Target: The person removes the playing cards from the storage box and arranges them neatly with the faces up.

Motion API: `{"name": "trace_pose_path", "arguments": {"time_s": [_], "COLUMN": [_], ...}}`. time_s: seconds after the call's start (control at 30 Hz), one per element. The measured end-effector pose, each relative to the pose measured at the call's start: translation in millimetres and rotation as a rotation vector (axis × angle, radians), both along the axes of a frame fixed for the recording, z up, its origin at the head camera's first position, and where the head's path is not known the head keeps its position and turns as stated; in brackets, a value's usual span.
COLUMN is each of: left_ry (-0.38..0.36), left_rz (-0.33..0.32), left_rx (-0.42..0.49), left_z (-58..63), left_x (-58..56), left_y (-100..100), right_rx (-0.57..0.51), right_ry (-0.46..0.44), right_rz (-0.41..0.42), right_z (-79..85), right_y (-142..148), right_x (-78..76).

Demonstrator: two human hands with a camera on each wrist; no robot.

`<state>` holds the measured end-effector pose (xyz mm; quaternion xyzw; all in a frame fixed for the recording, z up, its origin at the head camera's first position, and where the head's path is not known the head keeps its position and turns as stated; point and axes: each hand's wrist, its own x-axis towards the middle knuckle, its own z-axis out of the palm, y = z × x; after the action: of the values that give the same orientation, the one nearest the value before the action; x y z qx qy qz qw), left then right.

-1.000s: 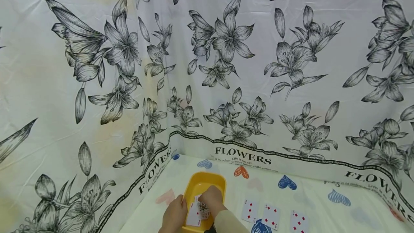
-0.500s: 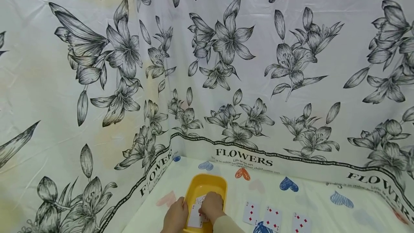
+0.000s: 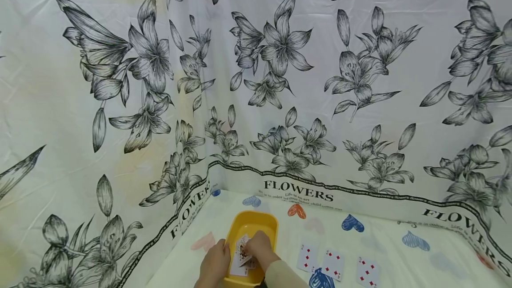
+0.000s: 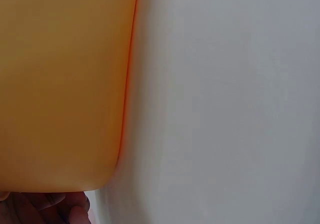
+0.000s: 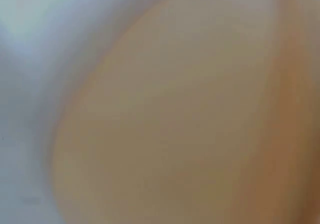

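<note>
A yellow plastic tray (image 3: 251,222) stands on the cloth, with several loose playing cards (image 3: 237,270) in its near half. My left hand (image 3: 215,262) grips the left side of the tray at its rim; the left wrist view shows the tray's wall (image 4: 60,89) with curled fingers (image 4: 45,204) below it. Inside the tray, my right hand (image 3: 259,247) pinches a playing card (image 3: 245,260), tilted over the others. Part of the pile is hidden behind this hand. Blur fills the right wrist view.
Right of the tray, three face-up diamond cards lie in a row: a three (image 3: 306,257), a four (image 3: 333,265) and a five (image 3: 367,272). A flower-printed curtain (image 3: 272,146) rises behind and to the left. Printed hearts mark the white cloth (image 3: 384,234).
Among the cards in the tray, my right hand has shifted slightly, and a patterned card back shows again beside its fingers. My left hand stays at the tray's side.
</note>
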<state>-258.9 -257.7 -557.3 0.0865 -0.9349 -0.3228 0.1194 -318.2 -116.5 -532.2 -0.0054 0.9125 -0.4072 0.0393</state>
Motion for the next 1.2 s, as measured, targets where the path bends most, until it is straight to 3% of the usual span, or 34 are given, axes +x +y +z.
{"name": "trace_pose_path", "arguments": {"time_s": [0.2, 0.47, 0.63, 0.9, 1.2], "left_ry": [-0.020, -0.015, -0.042, -0.092, -0.067], "left_rz": [0.026, 0.035, 0.028, 0.011, -0.011], "left_rx": [-0.016, -0.025, -0.007, 0.007, 0.002], "left_z": [-4.3, -6.2, -6.4, -7.1, -4.1], "left_x": [-5.1, -9.9, -8.8, -8.6, -10.4], "left_y": [3.6, 2.2, 1.1, -1.5, -5.1], "right_rx": [-0.166, -0.295, -0.322, -0.301, -0.280], "right_ry": [-0.074, -0.140, -0.184, -0.161, -0.183], "right_rz": [0.031, 0.155, 0.104, 0.079, -0.062], "right_z": [11.8, 33.4, 44.5, 53.5, 47.2], "right_y": [12.5, 46.1, 77.9, 140.0, 207.5], "right_x": [3.2, -6.6, -13.3, -11.7, -12.7]}}
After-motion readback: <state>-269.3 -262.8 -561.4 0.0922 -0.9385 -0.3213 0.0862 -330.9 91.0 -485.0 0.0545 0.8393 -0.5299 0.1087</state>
